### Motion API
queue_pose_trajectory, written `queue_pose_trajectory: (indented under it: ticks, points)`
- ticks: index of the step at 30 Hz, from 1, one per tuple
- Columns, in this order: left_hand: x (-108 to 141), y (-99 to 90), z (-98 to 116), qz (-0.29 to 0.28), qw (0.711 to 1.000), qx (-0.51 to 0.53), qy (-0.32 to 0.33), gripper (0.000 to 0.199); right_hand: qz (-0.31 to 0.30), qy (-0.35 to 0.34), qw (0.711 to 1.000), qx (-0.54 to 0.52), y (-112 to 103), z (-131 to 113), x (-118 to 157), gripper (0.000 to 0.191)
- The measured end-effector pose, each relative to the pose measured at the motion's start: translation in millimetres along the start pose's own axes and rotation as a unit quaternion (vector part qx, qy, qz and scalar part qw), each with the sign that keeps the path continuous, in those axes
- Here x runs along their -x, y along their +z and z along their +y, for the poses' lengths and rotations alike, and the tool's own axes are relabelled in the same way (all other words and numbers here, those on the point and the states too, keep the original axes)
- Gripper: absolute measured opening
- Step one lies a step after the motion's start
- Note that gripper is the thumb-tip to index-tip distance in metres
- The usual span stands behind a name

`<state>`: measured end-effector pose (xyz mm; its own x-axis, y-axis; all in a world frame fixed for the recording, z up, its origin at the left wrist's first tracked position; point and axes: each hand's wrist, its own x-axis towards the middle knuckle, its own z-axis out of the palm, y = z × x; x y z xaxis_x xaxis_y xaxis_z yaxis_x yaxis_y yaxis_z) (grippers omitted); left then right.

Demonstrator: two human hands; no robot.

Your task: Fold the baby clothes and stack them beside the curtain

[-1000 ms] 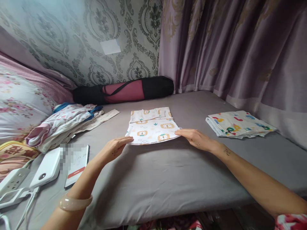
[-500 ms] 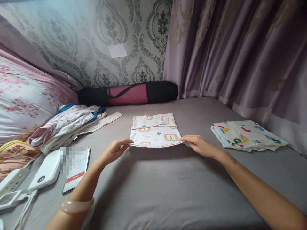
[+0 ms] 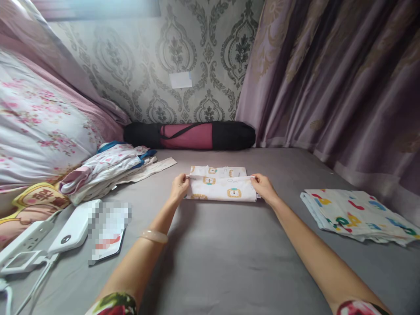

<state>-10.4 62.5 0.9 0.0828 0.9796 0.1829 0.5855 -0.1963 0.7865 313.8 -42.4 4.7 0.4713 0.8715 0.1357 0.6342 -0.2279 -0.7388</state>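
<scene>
A white cloth with yellow lion prints (image 3: 223, 188) lies folded on the grey sheet (image 3: 236, 249), its near part turned up and over towards the back. At the cloth's left corner, my left hand (image 3: 180, 186) pinches the raised edge. The right corner of the same edge is held between the fingers of my right hand (image 3: 263, 187). Behind that edge, the rear strip of the cloth still shows.
On the right lies a folded cloth with colourful prints (image 3: 357, 214). Piled clothes (image 3: 114, 170), a phone (image 3: 110, 236), a white power bank (image 3: 75, 227) and a power strip (image 3: 29, 238) lie left. A black and red bag (image 3: 187, 135) rests by the wall.
Both hands have moved the cloth's near edge up and away from me, folding it over the rest. The view has shifted, and the sleeves now show at the bottom.
</scene>
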Motion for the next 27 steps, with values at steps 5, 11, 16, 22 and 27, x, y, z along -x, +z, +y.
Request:
queue_pose_trajectory:
  ticks: [5, 11, 16, 22, 27]
  points:
    - [-12.4, 11.0, 8.9, 0.028, 0.998, -0.046, 0.016, 0.016, 0.051, 0.008, 0.992, 0.116, 7.4, -16.9, -14.2, 0.030]
    - [-22.0, 23.2, 8.3, 0.030, 0.992, -0.110, 0.057, 0.021, 0.044, -0.001, 0.980, 0.194, 16.5, -24.1, -18.7, 0.037]
    - [-28.7, 25.7, 8.1, 0.008, 0.982, -0.172, 0.079, 0.024, 0.014, -0.004, 0.967, 0.253, 19.9, -27.7, -23.1, 0.038]
    - [-36.6, 27.6, 9.6, -0.013, 0.976, -0.200, 0.086, 0.027, -0.004, -0.014, 0.959, 0.282, 24.0, -25.9, -32.0, 0.037]
    - [-42.9, 31.5, 9.4, -0.023, 0.971, -0.224, 0.077, 0.028, -0.012, -0.008, 0.957, 0.290, 27.5, -25.0, -38.5, 0.038]
